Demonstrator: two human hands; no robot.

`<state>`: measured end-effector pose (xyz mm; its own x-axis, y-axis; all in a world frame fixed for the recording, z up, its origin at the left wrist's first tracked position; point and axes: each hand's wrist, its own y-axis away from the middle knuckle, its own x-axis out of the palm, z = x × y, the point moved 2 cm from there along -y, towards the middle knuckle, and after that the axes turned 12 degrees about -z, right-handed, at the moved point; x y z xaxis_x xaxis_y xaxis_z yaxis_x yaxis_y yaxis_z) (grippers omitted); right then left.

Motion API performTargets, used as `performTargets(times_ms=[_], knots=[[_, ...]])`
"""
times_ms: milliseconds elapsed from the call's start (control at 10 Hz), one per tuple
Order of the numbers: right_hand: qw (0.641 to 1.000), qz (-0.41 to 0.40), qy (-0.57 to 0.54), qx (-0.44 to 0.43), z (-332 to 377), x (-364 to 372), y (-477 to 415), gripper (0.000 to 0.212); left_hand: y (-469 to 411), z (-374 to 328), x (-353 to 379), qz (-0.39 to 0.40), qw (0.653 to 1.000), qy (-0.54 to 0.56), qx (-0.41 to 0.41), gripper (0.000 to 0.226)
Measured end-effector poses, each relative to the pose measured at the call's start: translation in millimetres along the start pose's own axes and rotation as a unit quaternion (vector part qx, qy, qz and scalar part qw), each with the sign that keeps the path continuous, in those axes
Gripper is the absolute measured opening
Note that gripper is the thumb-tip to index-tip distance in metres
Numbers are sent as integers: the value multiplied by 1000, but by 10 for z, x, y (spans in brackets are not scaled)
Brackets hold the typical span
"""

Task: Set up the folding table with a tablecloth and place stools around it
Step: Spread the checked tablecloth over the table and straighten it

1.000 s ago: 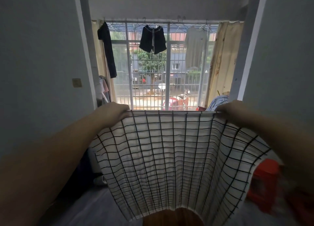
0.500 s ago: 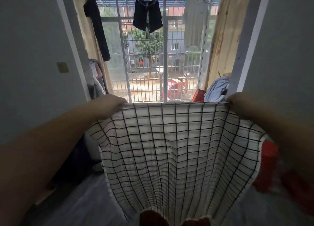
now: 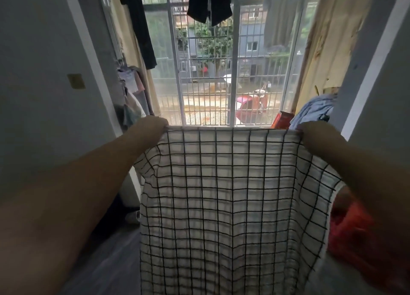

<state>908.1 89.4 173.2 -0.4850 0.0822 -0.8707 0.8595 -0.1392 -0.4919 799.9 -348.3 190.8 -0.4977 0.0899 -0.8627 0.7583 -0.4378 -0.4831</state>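
A white tablecloth with a black grid pattern hangs stretched in front of me at arm's length. My left hand grips its top left corner. My right hand grips its top right corner. The top edge runs level between the two hands and the cloth falls down out of the bottom of the view. A red stool shows blurred behind the cloth's right edge, partly covered by my right forearm. The folding table is hidden behind the cloth.
A barred window with dark clothes hanging on a line stands straight ahead. Grey walls close in on both sides. Clothes hang by the left wall; a blue bundle lies at the right. Grey floor shows lower left.
The view tilted down and the cloth now hangs straighter and narrower. The brown surface seen earlier under the cloth's lower edge is now covered. Both hands keep their grip.
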Motion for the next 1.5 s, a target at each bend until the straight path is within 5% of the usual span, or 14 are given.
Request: performTargets(times_ms=[400,700,900,1200,1300,1400,1500], knots=[[991,-113,-74,-9,-275,57,-1054,26,-986,118,-35,-96,994,18,-52,10],[993,-102,-48,-44,-424,-286,-1080,26,-964,148,-386,-151,987,12,-47,22],[980,-191,-47,-29,-415,-537,-980,33,-885,99,-617,-174,985,-1,-13,16],[981,-191,-44,-14,-422,-193,-469,39,-447,37,-419,-130,991,-3,17,25],[991,-132,-16,-13,-391,152,-111,40,-140,-76,-104,-58,997,49,-4,19],[996,-81,-41,-5,-299,478,326,41,129,-119,311,0,998,-18,61,30],[998,-35,-58,3,-204,756,673,37,429,-34,802,60,997,40,-7,34]])
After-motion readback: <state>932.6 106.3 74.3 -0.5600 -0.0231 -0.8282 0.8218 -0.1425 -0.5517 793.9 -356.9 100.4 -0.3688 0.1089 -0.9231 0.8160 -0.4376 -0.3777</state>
